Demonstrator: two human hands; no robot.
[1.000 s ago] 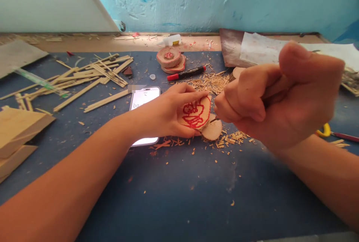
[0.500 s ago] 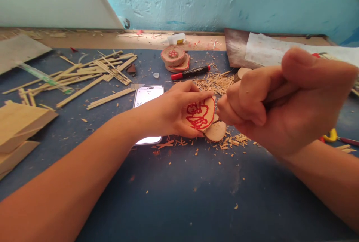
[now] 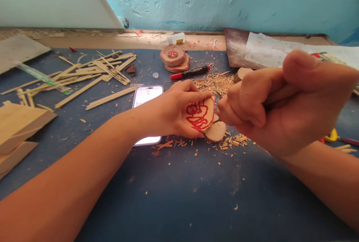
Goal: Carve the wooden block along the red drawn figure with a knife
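Dark blue flat tabletop [image 3: 157,197]: across the lower frame, strewn with pale wood shavings [image 3: 214,83].
Bare right hand [image 3: 283,107]: clenched in a fist, right of centre; contents hidden, impossible to tell.
Bare left hand [image 3: 178,112]: mid-frame, grasping by its edges the pale wooden slice with red line drawing [image 3: 199,114].
White-screened smartphone [image 3: 149,94]: left of centre, partly behind the left forearm [image 3: 109,141].
Wooden slice: centre of frame, drawing visible, just left of the fist.
Small round pale wood disc [image 3: 216,131]: just below and right of that slice.
Black-and-red marker pen [image 3: 190,72]: lying upper centre.
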